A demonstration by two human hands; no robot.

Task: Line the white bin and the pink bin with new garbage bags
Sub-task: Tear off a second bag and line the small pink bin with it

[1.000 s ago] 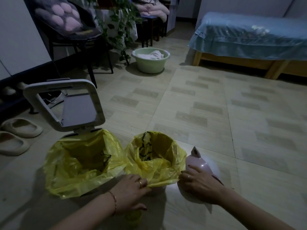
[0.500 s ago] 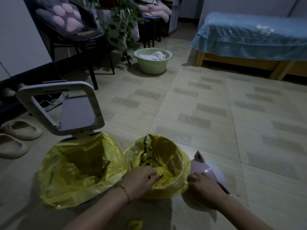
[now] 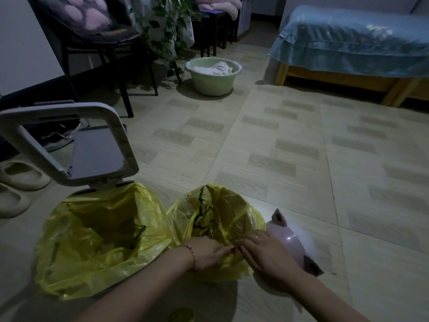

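Observation:
Two bins stand side by side on the floor, both draped in yellow bags. The left yellow bag (image 3: pixel 97 242) covers the white bin, whose grey-white lid (image 3: pixel 76 145) stands raised behind it. The right yellow bag (image 3: pixel 216 219) hides the pink bin's body. My left hand (image 3: pixel 209 252) and my right hand (image 3: pixel 267 252) meet at this bag's near edge, fingers pinching the plastic. The pink lid (image 3: pixel 292 242) with two pointed ears lies on the floor right of the bin, partly under my right wrist.
A green basin (image 3: pixel 213 76) with cloth sits on the tiled floor at the back. A dark chair (image 3: pixel 97 43) and a plant stand back left, a bed (image 3: pixel 352 47) back right. Slippers (image 3: pixel 18 177) lie far left. A small yellow roll (image 3: pixel 181 314) rests near the bottom edge.
My right hand left the pink lid and came onto the bag's near edge beside my left hand. My left hand rose from the bin's side to the rim.

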